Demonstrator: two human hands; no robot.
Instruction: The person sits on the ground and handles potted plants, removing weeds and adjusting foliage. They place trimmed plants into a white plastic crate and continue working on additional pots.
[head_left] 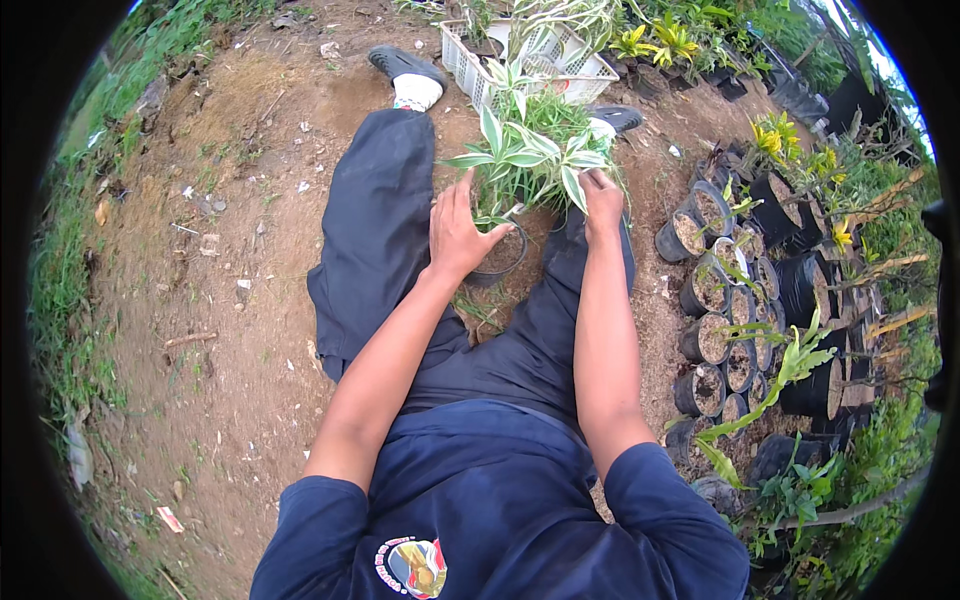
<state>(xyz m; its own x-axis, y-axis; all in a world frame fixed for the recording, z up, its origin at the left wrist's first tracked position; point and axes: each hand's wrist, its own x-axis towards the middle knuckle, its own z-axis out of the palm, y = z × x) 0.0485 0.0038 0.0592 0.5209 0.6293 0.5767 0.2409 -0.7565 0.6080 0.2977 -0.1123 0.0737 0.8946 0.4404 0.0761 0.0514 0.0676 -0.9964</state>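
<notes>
Between my spread legs stands a leafy plant (520,150) with green leaves striped in white, and thin grass (555,118) grows thickly around it. A dark round pot (500,262) shows below the foliage. My left hand (458,232) is at the plant's left side, fingers stretched up and thumb reaching over the pot's rim; nothing shows in its grasp. On the right side, my right hand (602,208) is closed at the edge of the foliage, its fingertips beside a striped leaf. What those fingertips pinch is too small to tell.
A white plastic crate (580,85) holding more striped plants stands beyond my feet. To my right are several black pots (712,338) filled with soil, with dark planting bags (822,290) behind them. Bare brown soil (220,300) lies to my left, with a stick (190,341) on it.
</notes>
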